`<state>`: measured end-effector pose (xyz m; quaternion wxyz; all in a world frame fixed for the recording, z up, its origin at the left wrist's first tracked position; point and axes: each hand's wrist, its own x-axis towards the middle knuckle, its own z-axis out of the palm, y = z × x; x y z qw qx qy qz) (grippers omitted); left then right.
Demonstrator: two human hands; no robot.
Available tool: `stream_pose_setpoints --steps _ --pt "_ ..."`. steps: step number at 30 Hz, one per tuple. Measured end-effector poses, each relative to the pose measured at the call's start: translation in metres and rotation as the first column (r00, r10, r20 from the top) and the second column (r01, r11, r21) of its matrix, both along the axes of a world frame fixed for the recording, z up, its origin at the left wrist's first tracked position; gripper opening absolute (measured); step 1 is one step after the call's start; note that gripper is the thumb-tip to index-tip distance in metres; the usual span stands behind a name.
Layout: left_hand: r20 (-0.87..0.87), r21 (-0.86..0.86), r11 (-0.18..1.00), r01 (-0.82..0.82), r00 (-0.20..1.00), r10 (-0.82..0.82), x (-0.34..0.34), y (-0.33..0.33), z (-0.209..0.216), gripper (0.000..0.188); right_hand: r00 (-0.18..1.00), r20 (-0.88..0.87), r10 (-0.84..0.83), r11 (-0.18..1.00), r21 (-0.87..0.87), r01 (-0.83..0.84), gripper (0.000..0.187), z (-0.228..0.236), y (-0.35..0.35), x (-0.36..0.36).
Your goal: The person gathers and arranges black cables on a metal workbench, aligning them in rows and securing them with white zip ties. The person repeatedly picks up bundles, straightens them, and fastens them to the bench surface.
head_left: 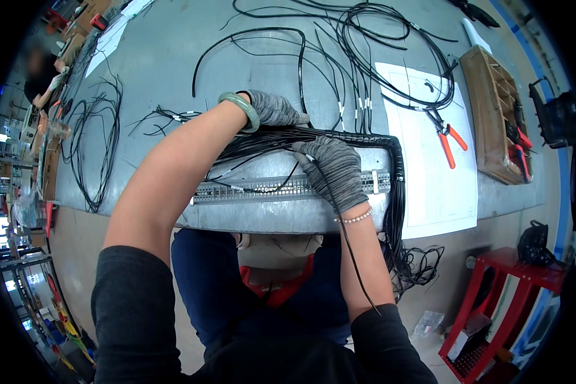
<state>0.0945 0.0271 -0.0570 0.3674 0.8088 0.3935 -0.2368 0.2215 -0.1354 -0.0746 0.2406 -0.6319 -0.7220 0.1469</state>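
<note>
A thick bundle of black wires [365,138] runs across the metal table in front of me, then bends down over the near edge. My left hand [274,110], in a grey knit glove, is closed at the bundle's far side, its fingertips by an upright black cable [301,77]. My right hand [334,168], gloved alike, pinches a single black wire [347,246] near a white marker sleeve; that wire trails over the hand and along my forearm. Just below the bundle lies a slotted metal rail with terminals [281,189], partly hidden by my right hand.
Coiled black wires [397,32] lie at the far side, more [115,153] at left. Orange-handled pliers [451,144] rest on a paper sheet [429,198] beside a wooden tool box [493,115]. A red cart [493,269] stands lower right. Another person [41,83] works far left.
</note>
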Motion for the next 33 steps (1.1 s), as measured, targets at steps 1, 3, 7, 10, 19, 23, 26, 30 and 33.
stream_pose_setpoints --steps 1,3,7,10,19,23,26,30,33 --pt "0.017 0.03 0.999 0.015 1.0 -0.015 -0.001 0.004 -0.005 0.042 1.0 0.026 -0.003 0.999 0.032 0.003 0.019 0.001 0.001 -0.001" --pt "0.091 0.043 0.993 0.114 0.989 -0.118 -0.003 0.008 -0.017 0.039 0.999 0.023 -0.032 0.997 0.075 0.03 0.021 -0.001 0.0 -0.004" --pt "0.214 0.089 0.954 0.288 0.93 -0.3 -0.014 0.017 -0.034 0.035 0.95 -0.311 -0.011 0.999 0.042 0.025 0.033 0.011 -0.002 -0.005" --pt "0.063 0.037 0.992 0.118 0.991 -0.12 0.003 -0.005 0.002 0.026 0.918 -0.397 0.011 0.999 -0.023 -0.022 0.038 0.034 -0.024 0.008" --pt "0.0 0.018 0.997 0.075 0.997 -0.075 0.011 -0.009 0.026 0.036 0.935 -0.335 0.119 0.983 0.169 -0.064 0.015 -0.003 -0.021 0.001" --pt "-0.129 0.199 0.967 0.161 0.982 -0.137 -0.001 0.004 0.002 0.037 0.996 -0.07 0.058 0.994 0.098 -0.051 0.022 -0.006 -0.003 -0.019" --pt "-0.074 0.23 0.971 0.064 0.996 -0.048 0.004 -0.002 0.007 0.035 1.0 0.023 0.02 1.0 -0.008 -0.02 0.022 -0.009 0.002 -0.023" --pt "-0.186 0.308 0.93 0.2 0.971 -0.148 0.004 0.005 0.0 0.032 1.0 -0.001 -0.011 0.997 0.071 0.011 0.018 -0.01 0.002 -0.025" --pt "-0.19 0.352 0.899 0.263 0.96 -0.206 -0.005 0.021 -0.018 0.029 0.999 -0.018 0.041 0.998 0.047 -0.04 0.02 -0.009 0.004 -0.025"
